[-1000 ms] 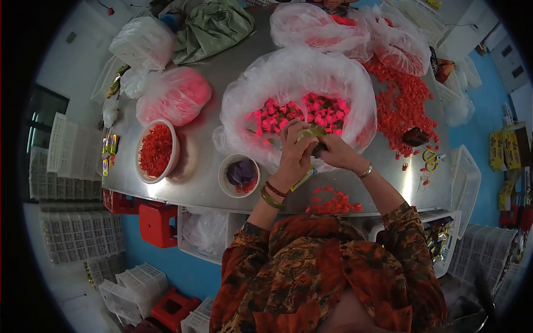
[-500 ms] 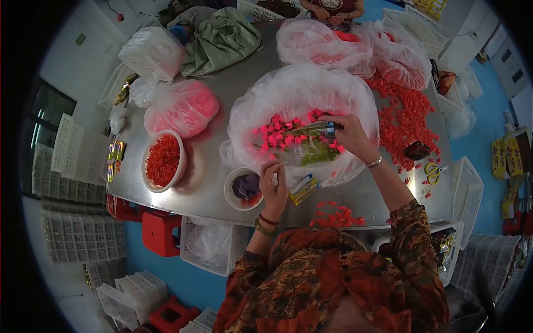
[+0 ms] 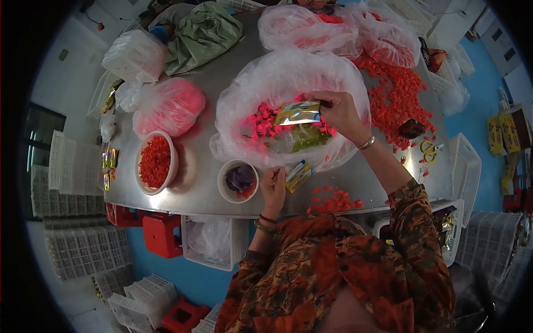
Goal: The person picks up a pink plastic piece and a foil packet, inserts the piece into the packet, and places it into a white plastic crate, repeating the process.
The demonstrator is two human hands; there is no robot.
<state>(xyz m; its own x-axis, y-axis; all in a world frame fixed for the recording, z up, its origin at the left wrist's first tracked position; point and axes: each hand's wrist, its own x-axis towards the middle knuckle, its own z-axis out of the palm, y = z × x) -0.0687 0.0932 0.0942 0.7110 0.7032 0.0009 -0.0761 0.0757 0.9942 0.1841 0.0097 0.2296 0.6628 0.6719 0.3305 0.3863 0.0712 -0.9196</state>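
My right hand pinches the end of a shiny yellow and silver foil packet. It holds the packet over a large open clear plastic bag. Inside that bag lie bright pink-red pieces and some green ones. Lower down, my left hand is closed, its fingertips together; whatever they hold, if anything, is too small to make out. Beside it on the right lie yellow and blue packets. To its left stands a white bowl with a purple item and red pieces.
A white tub of red pieces stands left, below a tied pink bag. Loose red pieces spread over the right of the metal table, near yellow scissors. A person's hand shows at the top edge.
The packet in my right hand has turned, its broad yellow and silver face now toward me. My left fingers have drawn together. The view has shifted slightly.
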